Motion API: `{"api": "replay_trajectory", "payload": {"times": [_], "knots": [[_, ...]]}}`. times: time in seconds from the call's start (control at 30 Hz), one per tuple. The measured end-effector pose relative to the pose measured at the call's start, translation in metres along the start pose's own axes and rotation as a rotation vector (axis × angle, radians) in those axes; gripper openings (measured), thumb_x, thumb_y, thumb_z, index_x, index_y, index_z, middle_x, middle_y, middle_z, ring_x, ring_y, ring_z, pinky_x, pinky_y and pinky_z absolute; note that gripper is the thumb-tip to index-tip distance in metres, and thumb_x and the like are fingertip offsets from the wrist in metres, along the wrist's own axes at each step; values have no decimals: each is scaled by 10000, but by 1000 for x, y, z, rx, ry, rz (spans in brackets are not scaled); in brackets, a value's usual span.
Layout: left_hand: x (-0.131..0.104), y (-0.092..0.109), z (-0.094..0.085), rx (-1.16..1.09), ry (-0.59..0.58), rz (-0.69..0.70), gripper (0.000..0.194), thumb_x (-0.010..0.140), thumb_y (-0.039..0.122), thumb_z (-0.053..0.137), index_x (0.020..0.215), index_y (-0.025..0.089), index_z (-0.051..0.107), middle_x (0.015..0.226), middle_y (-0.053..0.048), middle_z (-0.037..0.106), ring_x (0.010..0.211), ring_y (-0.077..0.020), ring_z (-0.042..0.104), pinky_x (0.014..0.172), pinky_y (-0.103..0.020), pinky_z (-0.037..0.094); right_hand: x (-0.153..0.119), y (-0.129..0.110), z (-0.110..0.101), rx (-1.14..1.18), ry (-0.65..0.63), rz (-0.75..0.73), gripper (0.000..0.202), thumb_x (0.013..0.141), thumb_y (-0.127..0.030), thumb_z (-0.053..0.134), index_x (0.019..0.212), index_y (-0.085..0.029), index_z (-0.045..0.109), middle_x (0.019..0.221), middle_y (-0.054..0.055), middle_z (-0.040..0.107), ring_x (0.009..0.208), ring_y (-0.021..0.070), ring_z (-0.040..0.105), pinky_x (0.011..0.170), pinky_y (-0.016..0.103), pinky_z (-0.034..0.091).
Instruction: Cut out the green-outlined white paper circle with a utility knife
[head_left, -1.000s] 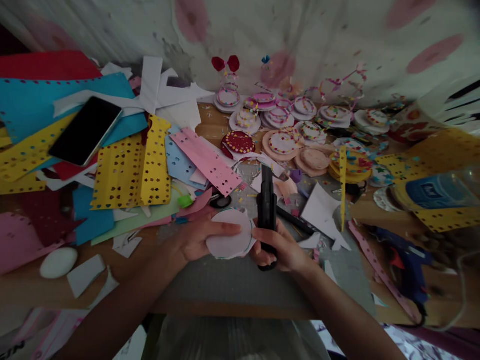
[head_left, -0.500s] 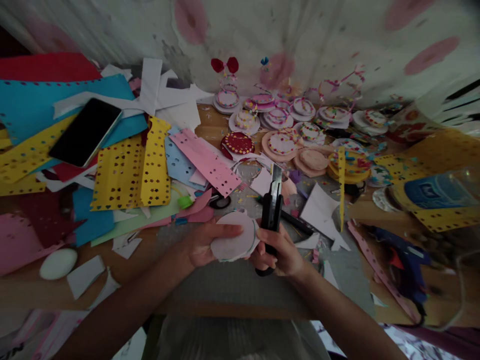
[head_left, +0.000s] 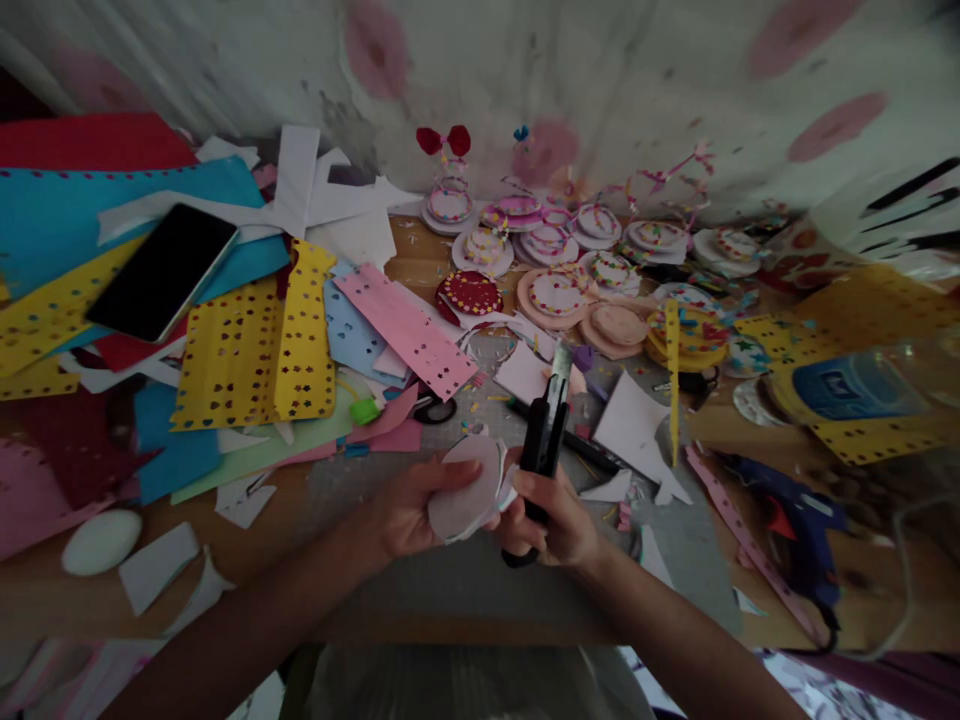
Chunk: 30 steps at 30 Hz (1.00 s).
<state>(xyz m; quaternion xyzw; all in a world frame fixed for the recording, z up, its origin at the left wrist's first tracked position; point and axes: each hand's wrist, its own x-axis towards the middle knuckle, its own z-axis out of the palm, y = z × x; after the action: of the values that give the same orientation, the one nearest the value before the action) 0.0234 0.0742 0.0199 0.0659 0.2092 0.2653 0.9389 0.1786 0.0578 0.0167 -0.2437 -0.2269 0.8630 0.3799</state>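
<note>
Over the grey cutting mat (head_left: 420, 590), my left hand (head_left: 416, 500) grips a stack of round white discs (head_left: 466, 485), thumb flat on top. My right hand (head_left: 555, 525) is closed around a black utility knife (head_left: 544, 435), its metal blade pointing up and away from me. The right thumb and fingertips also pinch the discs' right edge, where a thin white piece stands a little apart. Whether the discs are foam or thick paper I cannot tell. Beyond the knife lie white offcuts (head_left: 630, 425) and scissors with black handles (head_left: 436, 408).
Several small decorated hats (head_left: 553, 295) stand along the back. At left, punched yellow sheets (head_left: 232, 350) and a phone (head_left: 165, 270) lie on coloured sheets, with a white egg-shaped piece (head_left: 102, 542) in front. A blue glue gun (head_left: 795, 510) and a clear bottle (head_left: 862, 385) lie at right.
The thin piece at the discs' right edge now stands further from the stack. The knife has tilted slightly to the right. Both hands still hold the same things.
</note>
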Motion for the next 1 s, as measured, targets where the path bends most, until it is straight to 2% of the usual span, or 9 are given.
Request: {"api": "replay_trajectory", "payload": {"times": [0.1, 0.2, 0.3, 0.4, 0.5, 0.63, 0.7, 0.83, 1.0], "knots": [[0, -1, 2, -36, -36, -10, 315, 675, 297, 823, 841, 77, 670, 690, -69, 702, 563, -116, 665, 533, -144, 510, 1, 0, 1, -13, 0, -2, 396, 762, -485, 696, 603, -163, 530, 437, -65, 478, 267, -7, 207, 287, 134, 220], [0, 1, 3, -33, 22, 31, 299, 670, 274, 826, 836, 85, 664, 708, -69, 711, 597, -139, 685, 537, -158, 528, 2, -1, 1, -9, 0, -39, 385, 777, -474, 685, 608, -167, 525, 430, -75, 453, 278, -3, 203, 297, 137, 221], [-3, 9, 3, -63, 217, 154, 133, 753, 196, 747, 793, 112, 652, 685, -31, 700, 567, -109, 667, 520, -144, 523, 4, -7, 0, 18, 67, -91, 330, 794, -417, 675, 620, -175, 535, 402, -90, 402, 302, 13, 202, 313, 139, 218], [-4, 19, 5, -72, 466, 367, 36, 802, 137, 675, 803, 145, 640, 709, -4, 699, 592, -91, 661, 528, -131, 520, 8, -16, 0, 16, 184, -174, 321, 785, -387, 681, 597, -186, 516, 378, -104, 343, 317, 23, 190, 321, 143, 218], [-4, 23, 9, 38, 627, 557, 164, 739, 163, 739, 875, 161, 648, 783, -1, 715, 662, -117, 675, 599, -176, 554, 12, -25, -1, -81, 337, -279, 323, 758, -364, 711, 607, -196, 481, 396, -102, 364, 327, 26, 229, 330, 148, 217], [-9, 13, 19, 265, 737, 637, 405, 601, 252, 851, 953, 173, 668, 836, -4, 726, 742, -145, 681, 652, -195, 551, 13, -31, -3, -264, 514, -357, 264, 710, -300, 766, 801, -203, 539, 483, -104, 437, 375, 39, 340, 367, 155, 265], [-17, 6, 23, 392, 733, 606, 456, 564, 290, 871, 961, 178, 678, 812, -11, 729, 711, -157, 679, 601, -196, 535, 9, -34, 0, -303, 475, -306, 275, 724, -332, 756, 840, -197, 546, 528, -98, 461, 381, 32, 339, 370, 156, 262], [-34, -5, 27, 635, 620, 426, 386, 577, 341, 860, 883, 157, 714, 737, -45, 729, 611, -178, 663, 525, -225, 517, -6, -33, 10, -358, 247, -72, 365, 775, -490, 681, 707, -173, 512, 498, -70, 482, 357, 26, 317, 343, 162, 213], [-45, -16, 38, 640, 535, 297, 279, 573, 343, 855, 732, 162, 713, 628, -20, 695, 509, -143, 608, 465, -207, 473, -22, -22, 18, -395, 109, 48, 411, 762, -522, 689, 665, -179, 484, 405, -95, 422, 325, 21, 277, 331, 160, 196]]}}
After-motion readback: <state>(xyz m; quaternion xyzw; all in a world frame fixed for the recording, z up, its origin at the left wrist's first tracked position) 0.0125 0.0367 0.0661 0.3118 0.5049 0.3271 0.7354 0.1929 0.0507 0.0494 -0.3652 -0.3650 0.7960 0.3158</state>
